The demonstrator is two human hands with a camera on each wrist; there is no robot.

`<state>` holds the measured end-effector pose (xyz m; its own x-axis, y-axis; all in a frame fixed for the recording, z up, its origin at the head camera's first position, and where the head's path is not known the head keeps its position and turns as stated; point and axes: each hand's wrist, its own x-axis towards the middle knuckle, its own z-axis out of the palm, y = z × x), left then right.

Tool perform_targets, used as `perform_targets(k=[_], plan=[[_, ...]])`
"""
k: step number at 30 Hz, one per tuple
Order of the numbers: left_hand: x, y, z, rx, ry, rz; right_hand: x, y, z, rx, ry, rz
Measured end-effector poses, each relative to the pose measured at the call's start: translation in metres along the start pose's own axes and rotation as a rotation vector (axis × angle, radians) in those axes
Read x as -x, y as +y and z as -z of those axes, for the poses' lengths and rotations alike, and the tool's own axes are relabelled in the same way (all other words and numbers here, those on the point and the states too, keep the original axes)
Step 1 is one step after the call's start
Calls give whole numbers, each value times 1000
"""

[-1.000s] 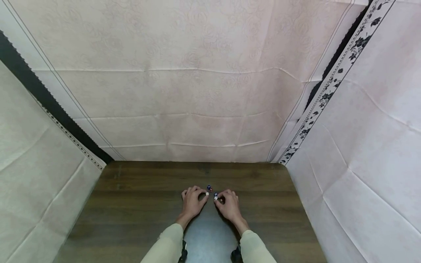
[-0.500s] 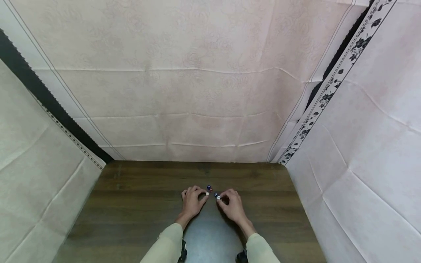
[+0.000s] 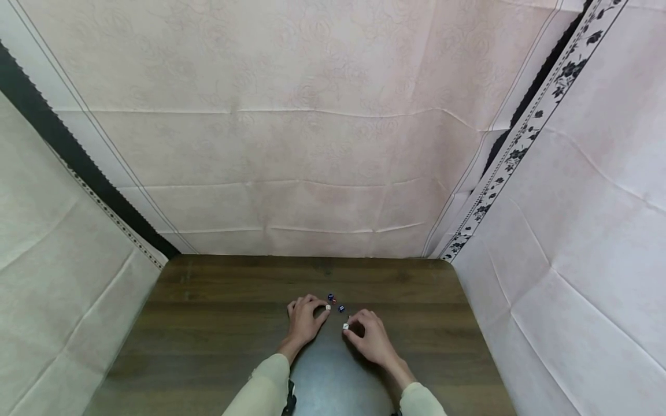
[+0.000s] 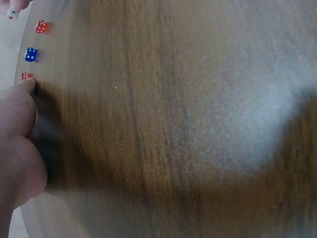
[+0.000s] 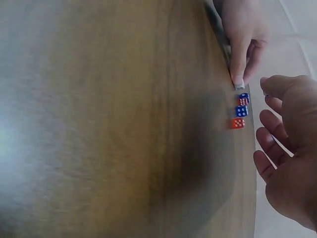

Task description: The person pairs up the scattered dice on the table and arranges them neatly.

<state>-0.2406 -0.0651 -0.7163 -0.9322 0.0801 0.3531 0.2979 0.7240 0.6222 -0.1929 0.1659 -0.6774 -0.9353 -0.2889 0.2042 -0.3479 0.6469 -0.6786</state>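
At the wooden table (image 3: 224, 323) before me, a person's left hand (image 3: 306, 319) pinches a white die (image 3: 328, 307) at its two o'clock, thumb and forefinger barely apart; the right hand (image 3: 372, 336) likewise grips a second white die (image 3: 346, 326). Blue dice (image 3: 341, 309) and red dice (image 3: 335, 301) lie at the right hand's ten o'clock.
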Motion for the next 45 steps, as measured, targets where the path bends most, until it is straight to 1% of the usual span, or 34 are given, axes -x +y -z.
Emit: perform_targets(k=[5,8,12,15,17,20,23,24,26,30,33,40,45], plan=[[1,-3,-2,0,12,-17,9,-1,-5,-15,-45,34],[0,-3,-1,-1,3,-11,12,0,-9,-3,-64,53],[-1,3,3,0,-37,30,14,1,-16,22,-78,66],[-2,5,5,5,-49,42,15,2,-20,37,-82,64],[-1,4,3,9,-36,33,15,2,-21,40,-87,55],[1,-2,-2,0,11,-8,15,2,-22,38,-98,43],[1,-5,-6,-7,33,-30,15,4,-24,34,-111,34],[1,-6,-5,-2,29,-27,16,4,-25,39,-111,37],[0,-2,-1,4,-1,-3,16,6,-27,50,-106,43],[-1,4,6,16,-75,59,17,9,-30,73,-83,66],[-2,5,8,13,-103,79,18,10,-32,74,-77,68],[-2,6,9,22,-107,84,19,9,-32,99,-75,79],[-3,8,10,18,-102,90,19,9,-32,108,-96,55]])
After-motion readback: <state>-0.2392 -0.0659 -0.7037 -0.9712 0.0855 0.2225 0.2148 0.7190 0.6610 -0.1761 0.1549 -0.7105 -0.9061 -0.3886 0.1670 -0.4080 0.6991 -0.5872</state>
